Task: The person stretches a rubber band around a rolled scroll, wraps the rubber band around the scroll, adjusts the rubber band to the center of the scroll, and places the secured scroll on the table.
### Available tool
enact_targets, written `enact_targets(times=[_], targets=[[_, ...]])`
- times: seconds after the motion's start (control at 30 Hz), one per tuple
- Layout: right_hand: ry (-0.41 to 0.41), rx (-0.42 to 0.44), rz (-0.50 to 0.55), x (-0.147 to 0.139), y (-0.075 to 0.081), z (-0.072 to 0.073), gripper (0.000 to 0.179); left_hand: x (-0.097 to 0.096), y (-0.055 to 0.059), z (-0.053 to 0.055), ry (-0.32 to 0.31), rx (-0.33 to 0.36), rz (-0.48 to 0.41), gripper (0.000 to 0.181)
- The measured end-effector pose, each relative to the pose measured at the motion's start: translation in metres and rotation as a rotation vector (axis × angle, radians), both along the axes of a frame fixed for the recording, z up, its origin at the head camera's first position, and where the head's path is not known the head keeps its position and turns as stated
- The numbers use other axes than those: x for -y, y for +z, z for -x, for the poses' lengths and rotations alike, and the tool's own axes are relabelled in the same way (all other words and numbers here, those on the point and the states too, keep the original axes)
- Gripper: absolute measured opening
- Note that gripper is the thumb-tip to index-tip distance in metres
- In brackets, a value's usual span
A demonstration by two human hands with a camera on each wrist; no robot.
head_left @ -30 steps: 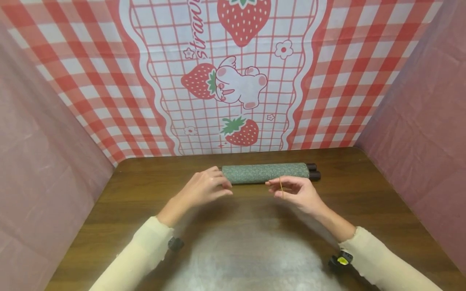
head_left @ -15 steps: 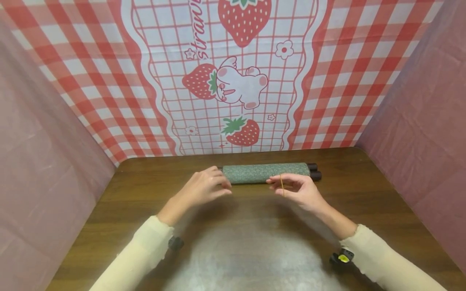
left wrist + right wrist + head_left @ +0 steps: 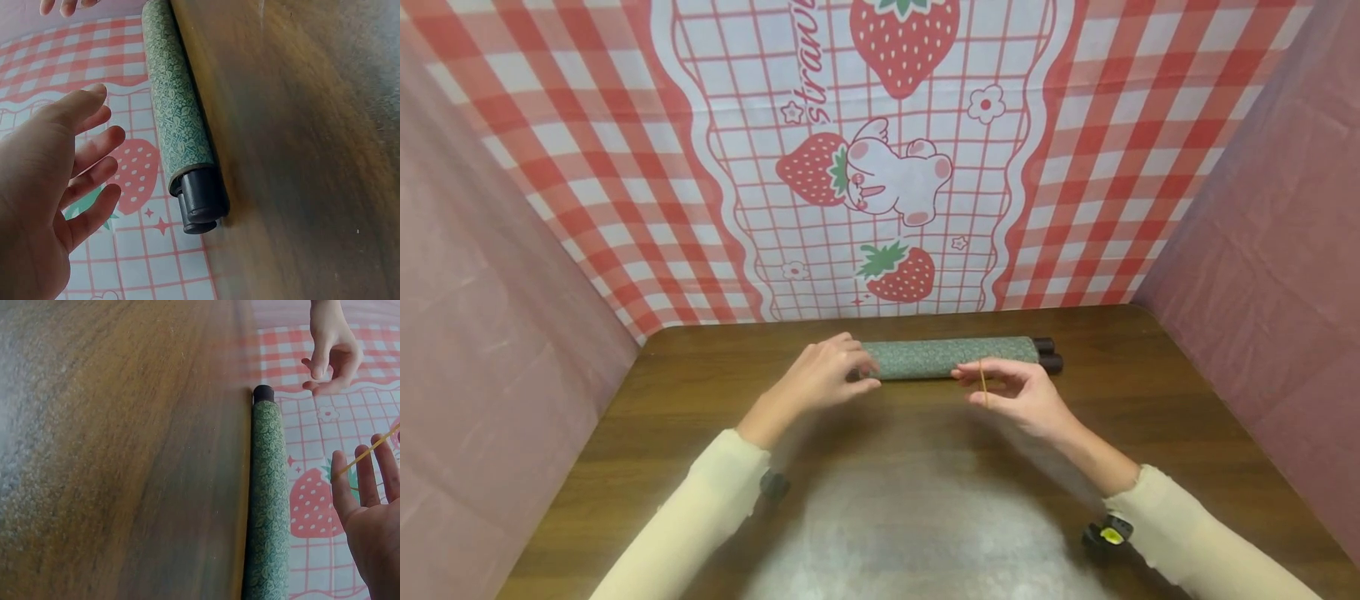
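Observation:
A rolled-up scroll (image 3: 925, 358) covered in green patterned cloth lies across the back of the table, dark rod ends (image 3: 1051, 363) showing at its right. In the left wrist view, two black knobs (image 3: 203, 194) stick out of its other end. My left hand (image 3: 831, 373) hovers by the scroll's left end, fingers loosely bent and holding nothing. Near the right half of the scroll is my right hand (image 3: 1022, 398), with a thin yellow rubber band (image 3: 982, 383) stretched between its fingers and thumb. The right wrist view shows those fingers extended, the band (image 3: 369, 452) running across them.
The wooden table (image 3: 895, 517) ends at a back wall hung with a red-checked strawberry cloth (image 3: 880, 167). Pink cloth sides (image 3: 1270, 208) stand to the left and right.
My left hand has shifted slightly up and to the right, now overlapping the scroll's left end. The right hand keeps the rubber band stretched and has hardly moved.

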State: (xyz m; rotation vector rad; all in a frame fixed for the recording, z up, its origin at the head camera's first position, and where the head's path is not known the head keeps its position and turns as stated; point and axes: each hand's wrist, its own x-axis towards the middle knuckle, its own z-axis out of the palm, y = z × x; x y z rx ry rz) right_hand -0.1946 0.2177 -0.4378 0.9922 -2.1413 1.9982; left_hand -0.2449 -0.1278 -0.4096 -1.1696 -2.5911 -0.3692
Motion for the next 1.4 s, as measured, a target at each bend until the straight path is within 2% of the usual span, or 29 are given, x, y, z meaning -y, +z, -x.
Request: enact_targets(times=[0.27,0.5,0.73,1.03,1.4], targets=[[0.030,0.000,0.042,-0.003,-0.004,-0.001,0.038,-0.003,-0.004,0.009,0.087,0.041,0.030,0.022],[0.030,-0.006,0.026,-0.004,-0.006,-0.003,0.037,-0.003,-0.008,0.016,0.137,0.067,0.026,0.022],[0.041,-0.023,0.027,-0.006,-0.008,-0.003,0.038,-0.004,-0.013,0.023,0.191,0.104,0.035,0.032],[-0.118,-0.067,-0.113,-0.004,0.002,-0.008,0.046,-0.005,-0.021,0.031,0.205,0.105,0.055,0.042],[-0.214,-0.199,-0.187,0.001,0.004,-0.012,0.051,-0.007,-0.027,0.035,0.207,0.129,0.070,0.053]])
